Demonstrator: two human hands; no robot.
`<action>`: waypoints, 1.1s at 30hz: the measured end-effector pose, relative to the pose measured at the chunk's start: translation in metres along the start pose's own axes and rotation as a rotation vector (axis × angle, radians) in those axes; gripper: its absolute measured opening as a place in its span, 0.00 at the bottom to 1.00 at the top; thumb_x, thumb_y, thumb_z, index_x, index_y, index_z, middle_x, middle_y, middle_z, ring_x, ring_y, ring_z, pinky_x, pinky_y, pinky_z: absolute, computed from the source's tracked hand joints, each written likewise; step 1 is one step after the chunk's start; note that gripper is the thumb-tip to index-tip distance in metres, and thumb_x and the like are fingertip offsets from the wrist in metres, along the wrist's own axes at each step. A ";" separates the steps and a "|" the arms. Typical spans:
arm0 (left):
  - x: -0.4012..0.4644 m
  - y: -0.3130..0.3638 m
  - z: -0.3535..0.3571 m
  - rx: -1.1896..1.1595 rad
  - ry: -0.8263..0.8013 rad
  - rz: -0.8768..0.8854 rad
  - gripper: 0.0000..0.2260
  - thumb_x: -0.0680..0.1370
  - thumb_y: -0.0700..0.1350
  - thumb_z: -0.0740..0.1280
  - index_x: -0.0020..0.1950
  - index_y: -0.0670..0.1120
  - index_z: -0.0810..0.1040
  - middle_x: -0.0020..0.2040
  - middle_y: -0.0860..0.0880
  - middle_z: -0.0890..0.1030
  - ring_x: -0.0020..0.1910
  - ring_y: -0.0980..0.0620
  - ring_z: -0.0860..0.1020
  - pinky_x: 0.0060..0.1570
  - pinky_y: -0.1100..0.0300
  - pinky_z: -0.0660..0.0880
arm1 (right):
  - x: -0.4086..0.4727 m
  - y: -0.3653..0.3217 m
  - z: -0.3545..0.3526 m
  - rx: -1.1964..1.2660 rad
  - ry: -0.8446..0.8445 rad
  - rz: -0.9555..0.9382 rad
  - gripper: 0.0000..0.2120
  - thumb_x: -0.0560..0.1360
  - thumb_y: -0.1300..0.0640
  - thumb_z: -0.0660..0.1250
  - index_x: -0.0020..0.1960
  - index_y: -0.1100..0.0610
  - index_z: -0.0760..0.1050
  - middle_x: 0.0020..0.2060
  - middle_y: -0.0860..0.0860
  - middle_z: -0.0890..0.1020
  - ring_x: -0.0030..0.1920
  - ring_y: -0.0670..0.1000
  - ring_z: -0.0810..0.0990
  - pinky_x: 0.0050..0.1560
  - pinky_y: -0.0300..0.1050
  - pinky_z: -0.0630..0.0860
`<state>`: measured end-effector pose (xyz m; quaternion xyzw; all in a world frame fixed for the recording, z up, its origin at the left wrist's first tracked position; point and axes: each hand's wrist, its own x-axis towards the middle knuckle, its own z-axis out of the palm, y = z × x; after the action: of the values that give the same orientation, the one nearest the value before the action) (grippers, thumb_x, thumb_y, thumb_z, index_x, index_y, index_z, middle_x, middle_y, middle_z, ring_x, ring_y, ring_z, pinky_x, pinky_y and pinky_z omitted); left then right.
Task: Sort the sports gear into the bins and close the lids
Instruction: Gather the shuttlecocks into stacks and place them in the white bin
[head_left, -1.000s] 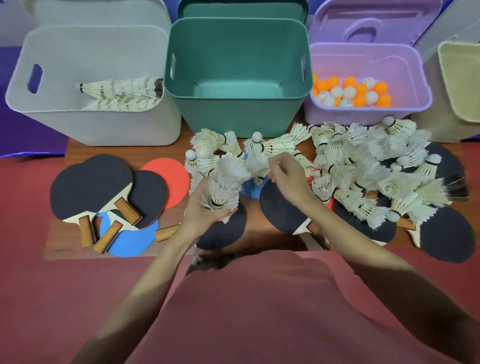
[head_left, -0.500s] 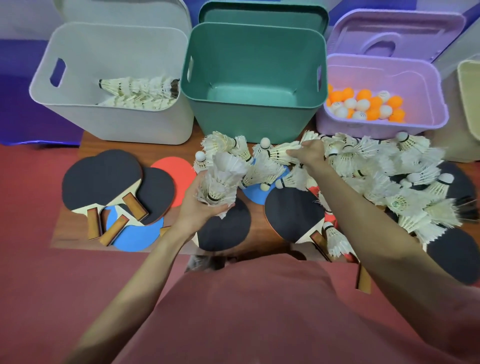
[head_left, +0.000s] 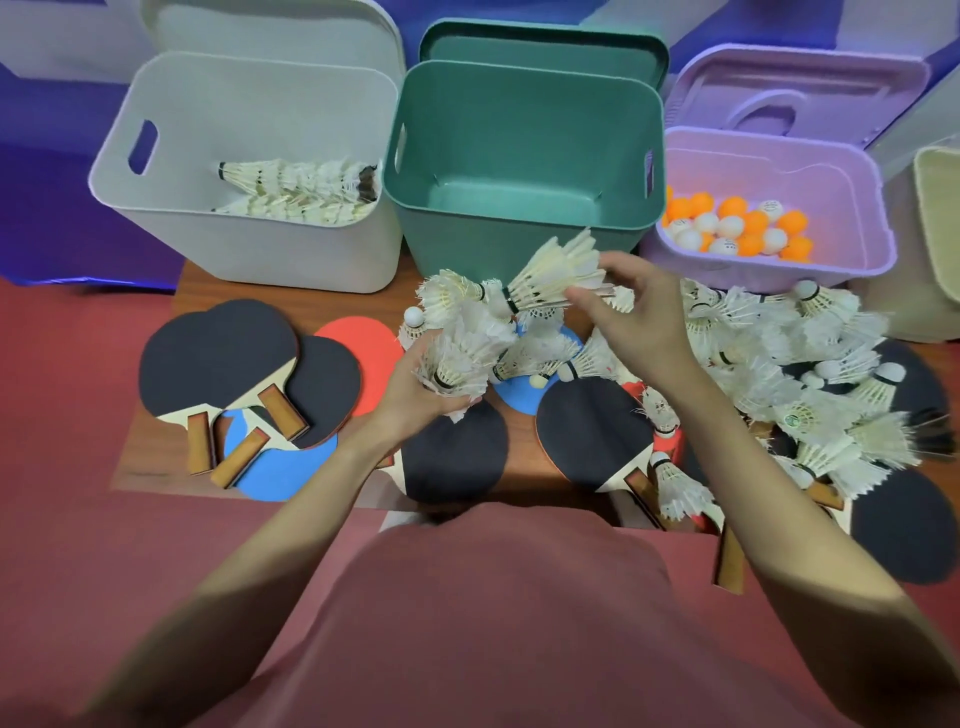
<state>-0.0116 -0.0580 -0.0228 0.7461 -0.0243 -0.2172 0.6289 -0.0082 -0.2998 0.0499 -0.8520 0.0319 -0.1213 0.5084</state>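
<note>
Low against a red floor, the wooden surface (head_left: 524, 462) carries most of the gear unsorted. Behind it stand three open bins, lids propped up: the white bin (head_left: 156, 208) holds a few nested shuttlecock stacks, the green bin (head_left: 519, 249) holds nothing visible, and the purple bin (head_left: 878, 228) holds orange and white ping-pong balls (head_left: 737, 226). The left hand (head_left: 415, 395) has its fingers curled round a shuttlecock stack (head_left: 457, 358); the right hand (head_left: 644, 322) pinches a single shuttlecock (head_left: 556, 275) by its feathers, just beside that stack. A big shuttlecock pile (head_left: 789, 374) and all the paddles (head_left: 223, 358) lie out, so I judge sorting well short of half done, with lid-closing not yet begun.
</note>
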 end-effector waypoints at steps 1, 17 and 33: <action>0.003 0.002 0.001 0.011 -0.008 0.009 0.29 0.67 0.29 0.75 0.64 0.42 0.70 0.57 0.45 0.79 0.53 0.58 0.78 0.51 0.65 0.76 | 0.000 -0.003 0.002 -0.033 -0.043 -0.015 0.09 0.70 0.60 0.73 0.49 0.63 0.80 0.42 0.54 0.83 0.40 0.40 0.77 0.46 0.33 0.73; 0.011 0.020 -0.005 -0.086 -0.051 0.069 0.29 0.66 0.29 0.76 0.60 0.52 0.72 0.56 0.52 0.81 0.56 0.57 0.79 0.53 0.63 0.76 | -0.002 -0.030 0.012 0.126 -0.101 -0.002 0.06 0.73 0.58 0.71 0.50 0.55 0.80 0.42 0.49 0.83 0.44 0.41 0.79 0.50 0.34 0.74; 0.021 0.018 -0.017 -0.090 -0.130 0.076 0.32 0.64 0.35 0.77 0.65 0.45 0.71 0.61 0.44 0.79 0.61 0.47 0.77 0.61 0.52 0.75 | -0.019 0.116 0.023 -0.362 0.006 0.639 0.16 0.74 0.66 0.64 0.61 0.69 0.71 0.54 0.64 0.78 0.55 0.62 0.77 0.54 0.48 0.71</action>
<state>0.0178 -0.0527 -0.0103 0.6998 -0.0836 -0.2422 0.6668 -0.0135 -0.3328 -0.0651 -0.8748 0.3187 0.0487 0.3617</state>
